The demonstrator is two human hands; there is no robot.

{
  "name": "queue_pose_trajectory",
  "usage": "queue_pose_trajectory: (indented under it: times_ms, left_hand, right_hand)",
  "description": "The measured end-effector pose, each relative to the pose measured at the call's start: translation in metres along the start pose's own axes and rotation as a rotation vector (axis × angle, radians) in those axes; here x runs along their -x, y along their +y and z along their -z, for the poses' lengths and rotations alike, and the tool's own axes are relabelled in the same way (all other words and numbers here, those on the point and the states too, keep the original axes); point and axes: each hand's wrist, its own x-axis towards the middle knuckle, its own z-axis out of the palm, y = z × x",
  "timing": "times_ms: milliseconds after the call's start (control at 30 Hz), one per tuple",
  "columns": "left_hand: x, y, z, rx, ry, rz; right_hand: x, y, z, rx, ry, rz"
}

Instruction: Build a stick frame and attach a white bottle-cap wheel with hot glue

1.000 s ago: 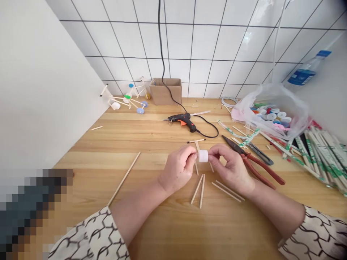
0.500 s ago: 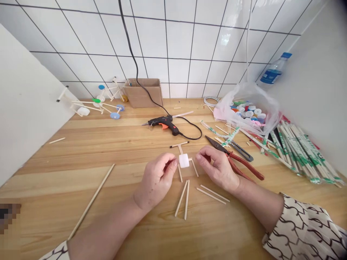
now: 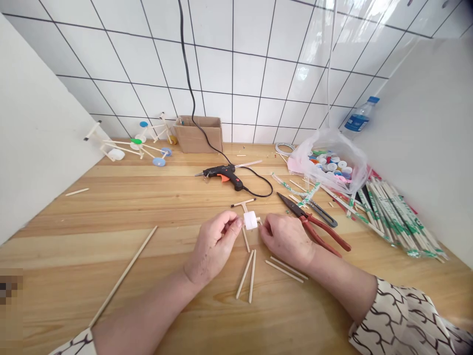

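Note:
A small frame of pale wooden sticks carries a white, squarish piece at its middle. A crossbar stick with dark ends sits at its far end. My left hand pinches the frame at the left edge of the white piece, thumb against forefinger. My right hand is closed at the frame's right side, its fingertips on the short stick there, which the hand mostly covers. Two loose sticks lie just in front of the frame, and two thinner sticks lie beside my right wrist.
Behind my hands lies a black glue gun with its cord. Red-handled pliers and a utility knife lie to the right, near a bag of bottle caps and wrapped sticks. A cardboard box and stick models stand at back left.
My right hand has moved left and turned palm down, closing on the short stick at the frame's right side. My left hand keeps its pinch. The view has tilted slightly.

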Motion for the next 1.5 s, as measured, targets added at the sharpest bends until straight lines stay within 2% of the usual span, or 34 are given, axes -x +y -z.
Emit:
queue_pose_trajectory:
  times_ms: [533,667,800,933,1133,1267,1367,1500]
  left_hand:
    - [0.000,0.002,-0.001,0.141,-0.019,0.075]
    - [0.001,0.002,0.000,0.162,-0.005,0.051]
    - [0.003,0.003,0.000,0.191,0.018,0.017]
    - [0.005,0.005,-0.002,0.219,0.007,0.041]
    - [0.007,0.003,-0.002,0.232,-0.015,0.053]
    - [0.009,0.008,-0.002,0.203,-0.020,0.020]
    - [0.013,0.015,-0.003,0.158,-0.027,-0.037]
    - [0.018,0.020,-0.005,0.134,-0.049,-0.083]
  right_hand:
    - [0.004,-0.001,0.003,0.042,-0.064,-0.027]
    - [0.003,0.003,0.001,-0.169,-0.015,-0.058]
    - [0.001,0.010,-0.005,-0.531,0.061,-0.032]
    - [0.000,0.013,-0.002,-0.889,-0.026,-0.029]
    - [0.003,0.015,0.016,-0.914,-0.236,-0.106]
    - [0.005,0.021,0.016,-0.959,-0.306,-0.115]
    - [0.005,0.028,0.008,-1.056,-0.251,-0.113]
    - [0.004,0.032,-0.004,-1.280,-0.084,-0.145]
